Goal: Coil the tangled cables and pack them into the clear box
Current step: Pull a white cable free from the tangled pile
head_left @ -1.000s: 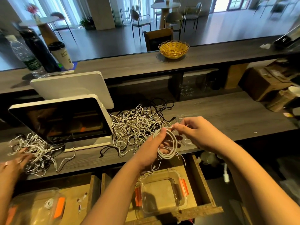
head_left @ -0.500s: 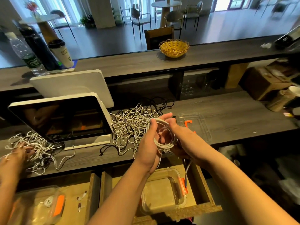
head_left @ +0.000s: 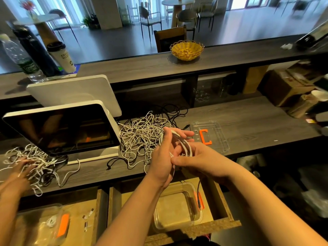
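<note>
A white cable wound into a coil (head_left: 185,145) sits between my two hands above the counter's front edge. My left hand (head_left: 162,157) grips the coil from the left, thumb up. My right hand (head_left: 197,157) holds it from the right and below, fingers curled round the loops. Just behind lies a tangled pile of white cables (head_left: 142,135) with black cables mixed in. The clear box (head_left: 177,206) stands open in the drawer below my hands. Its clear lid (head_left: 218,137) with an orange clip lies on the counter to the right.
A tilted screen (head_left: 62,128) stands left of the pile. Another person's hand (head_left: 21,167) works a second cable tangle (head_left: 35,160) at far left, above a second clear box (head_left: 40,226). A yellow basket (head_left: 186,49), bottles and a cup stand on the upper shelf.
My right hand has come down from the top of the coil to its right underside. The coil has tilted and both hands now close round it.
</note>
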`<action>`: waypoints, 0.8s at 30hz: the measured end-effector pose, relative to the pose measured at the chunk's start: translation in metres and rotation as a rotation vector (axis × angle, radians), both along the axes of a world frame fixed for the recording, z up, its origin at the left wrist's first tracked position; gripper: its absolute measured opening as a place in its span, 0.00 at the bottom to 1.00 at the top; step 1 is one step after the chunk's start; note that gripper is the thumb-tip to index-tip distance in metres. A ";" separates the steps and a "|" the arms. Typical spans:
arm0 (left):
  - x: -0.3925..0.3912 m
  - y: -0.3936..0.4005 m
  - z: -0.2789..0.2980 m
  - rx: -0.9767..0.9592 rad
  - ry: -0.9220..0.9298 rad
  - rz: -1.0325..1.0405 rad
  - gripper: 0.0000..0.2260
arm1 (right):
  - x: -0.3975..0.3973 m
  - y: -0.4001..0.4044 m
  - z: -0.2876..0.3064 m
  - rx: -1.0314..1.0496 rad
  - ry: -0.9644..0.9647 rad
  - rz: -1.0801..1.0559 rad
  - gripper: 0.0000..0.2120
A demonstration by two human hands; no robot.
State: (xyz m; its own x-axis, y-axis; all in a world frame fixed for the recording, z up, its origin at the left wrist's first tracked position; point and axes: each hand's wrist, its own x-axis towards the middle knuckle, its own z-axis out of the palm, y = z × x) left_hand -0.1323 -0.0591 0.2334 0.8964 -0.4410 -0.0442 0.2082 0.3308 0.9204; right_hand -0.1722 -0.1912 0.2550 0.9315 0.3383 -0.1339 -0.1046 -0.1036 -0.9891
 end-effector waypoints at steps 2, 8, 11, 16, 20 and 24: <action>0.001 0.002 0.000 0.066 0.000 0.026 0.24 | 0.001 0.001 -0.002 -0.004 0.006 -0.002 0.05; 0.008 0.010 -0.001 0.191 0.021 -0.001 0.20 | 0.002 0.001 -0.008 0.088 0.033 -0.061 0.05; 0.016 0.016 0.002 0.106 0.118 -0.071 0.17 | 0.001 -0.004 -0.009 0.085 0.061 -0.050 0.06; 0.023 0.021 -0.003 0.058 0.248 0.019 0.14 | 0.003 -0.007 -0.011 -0.015 0.055 -0.038 0.12; 0.021 0.016 -0.003 0.233 0.186 0.157 0.08 | 0.005 0.000 -0.008 -0.042 0.023 0.000 0.04; 0.025 0.018 -0.012 0.456 0.017 0.102 0.13 | 0.007 0.004 -0.011 -0.059 -0.001 -0.005 0.05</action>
